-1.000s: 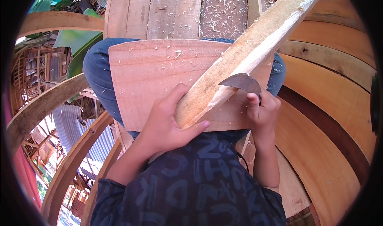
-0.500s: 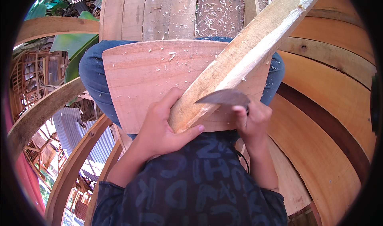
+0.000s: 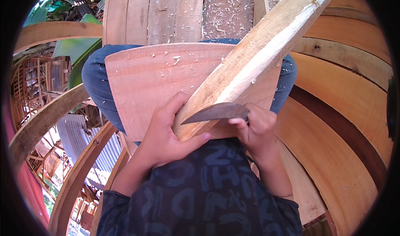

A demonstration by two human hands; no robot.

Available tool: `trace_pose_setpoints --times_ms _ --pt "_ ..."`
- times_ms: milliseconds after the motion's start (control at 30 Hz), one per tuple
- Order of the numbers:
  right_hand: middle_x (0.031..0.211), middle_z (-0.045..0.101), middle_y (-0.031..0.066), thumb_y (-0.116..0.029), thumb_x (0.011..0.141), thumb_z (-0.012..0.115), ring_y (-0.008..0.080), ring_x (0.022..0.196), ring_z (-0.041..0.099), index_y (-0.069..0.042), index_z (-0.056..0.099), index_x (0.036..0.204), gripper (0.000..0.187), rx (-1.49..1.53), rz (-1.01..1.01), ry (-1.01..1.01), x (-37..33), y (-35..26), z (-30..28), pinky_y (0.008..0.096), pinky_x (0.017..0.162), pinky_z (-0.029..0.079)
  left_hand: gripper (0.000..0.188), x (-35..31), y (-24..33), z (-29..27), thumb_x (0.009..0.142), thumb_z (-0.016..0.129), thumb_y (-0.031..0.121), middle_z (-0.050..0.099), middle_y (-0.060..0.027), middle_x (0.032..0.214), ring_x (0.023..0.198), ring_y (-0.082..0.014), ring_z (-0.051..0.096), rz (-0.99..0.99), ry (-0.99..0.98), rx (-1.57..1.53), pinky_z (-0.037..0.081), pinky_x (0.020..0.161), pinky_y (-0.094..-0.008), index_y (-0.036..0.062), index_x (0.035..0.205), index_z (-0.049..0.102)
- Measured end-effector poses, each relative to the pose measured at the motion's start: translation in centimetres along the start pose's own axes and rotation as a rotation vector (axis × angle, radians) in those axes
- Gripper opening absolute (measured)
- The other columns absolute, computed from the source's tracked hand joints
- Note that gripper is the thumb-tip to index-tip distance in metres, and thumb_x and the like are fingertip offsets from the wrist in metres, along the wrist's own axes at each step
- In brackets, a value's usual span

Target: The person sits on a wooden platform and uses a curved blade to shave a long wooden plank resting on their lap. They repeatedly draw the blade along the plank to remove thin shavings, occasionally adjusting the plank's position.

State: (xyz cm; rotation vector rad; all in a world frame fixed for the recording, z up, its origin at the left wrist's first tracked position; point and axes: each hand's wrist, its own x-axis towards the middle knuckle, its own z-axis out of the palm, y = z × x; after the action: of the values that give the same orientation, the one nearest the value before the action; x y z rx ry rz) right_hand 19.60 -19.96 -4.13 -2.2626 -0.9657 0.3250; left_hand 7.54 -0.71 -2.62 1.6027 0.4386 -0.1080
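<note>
A long wooden piece (image 3: 250,54) slants from my body up to the far right, with a pale, freshly cut strip along its right edge. My left hand (image 3: 168,129) is wrapped round its near end, thumb across the bottom. My right hand (image 3: 256,125) grips a knife with a curved, dark blade (image 3: 218,112); the fingers hide its handle. The blade lies across the wooden piece near its lower end, its tip pointing left close to my left hand. Under the wooden piece, a flat reddish board (image 3: 154,79) rests on my lap, with a few curled shavings (image 3: 177,61) on it.
My crossed legs in jeans (image 3: 102,79) are under the board. Ahead is a plank floor (image 3: 162,13) strewn with shavings. Curved wooden slats (image 3: 337,96) rise on the right, and rails (image 3: 68,27) bend round on the left. Corrugated metal sheets (image 3: 79,134) show below the rails.
The knife has moved down and left along the wooden piece toward its near end, my right hand with it. My left hand keeps its hold, nearly still.
</note>
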Motion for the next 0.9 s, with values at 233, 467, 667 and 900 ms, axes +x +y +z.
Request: trace_pose_setpoints --times_ms 233,467,667,900 --pt "0.056 0.051 0.0122 -0.043 0.087 0.065 0.0311 0.048 0.054 -0.002 0.058 0.071 0.045 0.033 -0.047 -0.045 0.0 -0.7 0.1 0.0365 0.045 0.040 0.050 -0.2 -0.3 -0.1 0.070 0.078 0.017 0.061 -0.0124 0.094 0.089 -0.0183 0.060 -0.019 -0.002 -0.034 0.046 0.081 -0.0307 -0.0010 0.110 0.055" --pt "0.056 0.049 0.0129 -0.040 0.087 0.067 0.0326 0.048 0.053 -0.001 0.051 0.066 0.047 0.161 0.326 0.083 0.7 1.5 -0.7 0.0377 0.045 0.039 0.048 -0.3 -0.5 -0.1 0.069 0.078 0.017 0.060 -0.0118 0.091 0.086 -0.0172 0.059 -0.025 0.000 -0.042 0.046 0.080 -0.0298 -0.0006 0.108 0.055" --pt "0.057 0.050 0.0146 -0.038 0.089 0.065 0.0353 0.050 0.053 0.000 0.059 0.073 0.042 0.055 0.071 -0.010 -0.2 -0.2 -0.6 0.0386 0.047 0.041 0.048 -0.4 -0.3 0.3 0.069 0.078 0.017 0.060 -0.0117 0.091 0.087 -0.0168 0.059 -0.047 0.029 -0.096 0.046 0.080 -0.0299 -0.0004 0.108 0.055" --pt "0.057 0.051 0.0175 -0.039 0.089 0.065 0.0355 0.050 0.055 0.000 0.060 0.073 0.042 0.057 0.160 0.022 -0.2 0.3 -1.0 0.0389 0.046 0.041 0.051 -0.3 0.0 0.2 0.069 0.080 0.017 0.061 -0.0126 0.094 0.091 -0.0183 0.062 -0.036 0.005 -0.025 0.047 0.081 -0.0304 -0.0004 0.110 0.055"
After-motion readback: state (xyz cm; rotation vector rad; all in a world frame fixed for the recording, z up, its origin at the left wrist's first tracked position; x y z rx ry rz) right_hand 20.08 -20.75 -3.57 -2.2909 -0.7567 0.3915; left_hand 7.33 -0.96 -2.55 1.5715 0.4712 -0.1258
